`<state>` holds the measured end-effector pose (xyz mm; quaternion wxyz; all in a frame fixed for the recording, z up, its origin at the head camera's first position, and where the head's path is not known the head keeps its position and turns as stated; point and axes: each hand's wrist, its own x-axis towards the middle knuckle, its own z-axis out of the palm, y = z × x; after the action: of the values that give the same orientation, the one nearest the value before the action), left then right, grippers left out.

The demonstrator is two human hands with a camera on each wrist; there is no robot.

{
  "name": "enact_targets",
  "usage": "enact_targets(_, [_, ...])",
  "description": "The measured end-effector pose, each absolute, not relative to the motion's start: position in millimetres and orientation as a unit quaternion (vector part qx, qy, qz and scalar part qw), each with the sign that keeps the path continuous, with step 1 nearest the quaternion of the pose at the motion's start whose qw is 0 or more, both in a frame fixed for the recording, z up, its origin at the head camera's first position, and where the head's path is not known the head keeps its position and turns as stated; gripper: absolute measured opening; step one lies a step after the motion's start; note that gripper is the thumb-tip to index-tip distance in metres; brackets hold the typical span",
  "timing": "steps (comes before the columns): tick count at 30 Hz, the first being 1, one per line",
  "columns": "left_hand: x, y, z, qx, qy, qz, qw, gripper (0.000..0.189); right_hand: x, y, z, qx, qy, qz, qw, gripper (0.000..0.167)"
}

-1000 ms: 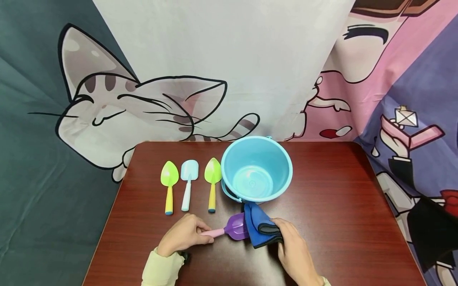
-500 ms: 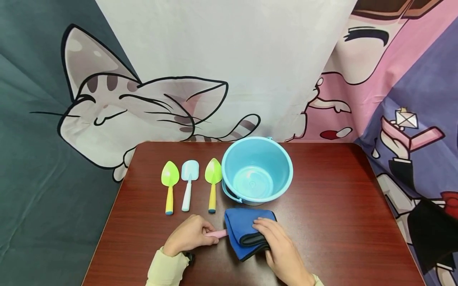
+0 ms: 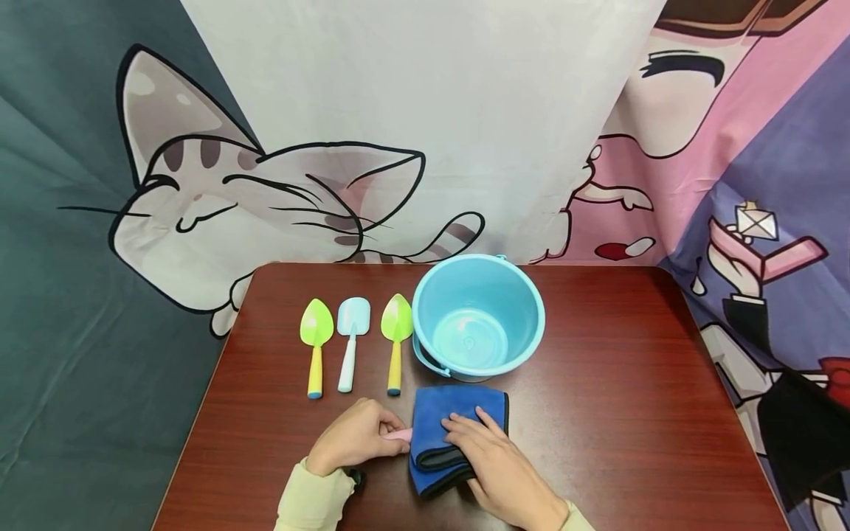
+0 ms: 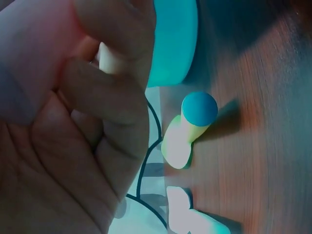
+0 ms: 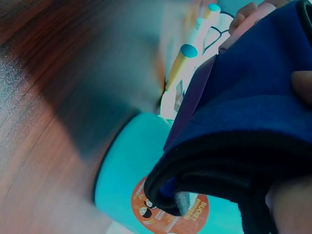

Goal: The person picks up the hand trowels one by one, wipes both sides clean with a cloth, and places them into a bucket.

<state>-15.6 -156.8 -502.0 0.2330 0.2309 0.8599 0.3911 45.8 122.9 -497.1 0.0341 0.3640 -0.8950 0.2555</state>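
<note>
My left hand (image 3: pixel 358 436) pinches the pink handle (image 3: pixel 400 435) of a toy shovel at the table's front middle. Over its purple blade (image 5: pixel 194 97) lies a folded blue cloth (image 3: pixel 458 403) with black edging, so the head view hides the blade; only one purple edge peeks out in the right wrist view. On the cloth rests my right hand (image 3: pixel 498 472), its fingers extended and spread across the top. The thumb is near the cloth's front edge. In the left wrist view, my left palm and bent fingers fill the left side.
Behind the cloth stands a light blue bucket (image 3: pixel 528 317), its handle hanging at the left. Left of it lie a green trowel (image 3: pixel 396 318), a pale blue shovel (image 3: pixel 354 317) and another green trowel (image 3: pixel 316 323), side by side on the wooden table (image 3: pixel 637 398).
The cloth and my right hand have moved left along the shovel, covering the purple blade up to the pink handle. My right fingers have spread. The left hand shifts slightly right, keeping its pinch.
</note>
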Motion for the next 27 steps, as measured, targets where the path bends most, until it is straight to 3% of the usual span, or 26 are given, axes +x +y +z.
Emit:
enact_targets(12, [-14.7, -154.2, -501.7, 0.256, 0.852, 0.399, 0.223, 0.008, 46.5, 114.1, -503.9, 0.327, -0.922, 0.209, -0.019, 0.069])
enact_targets(27, [-17.3, -155.6, -502.3, 0.269, 0.852, 0.392, 0.222, 0.004, 50.6, 121.2, -512.7, 0.281, -0.933, 0.210, 0.077, 0.063])
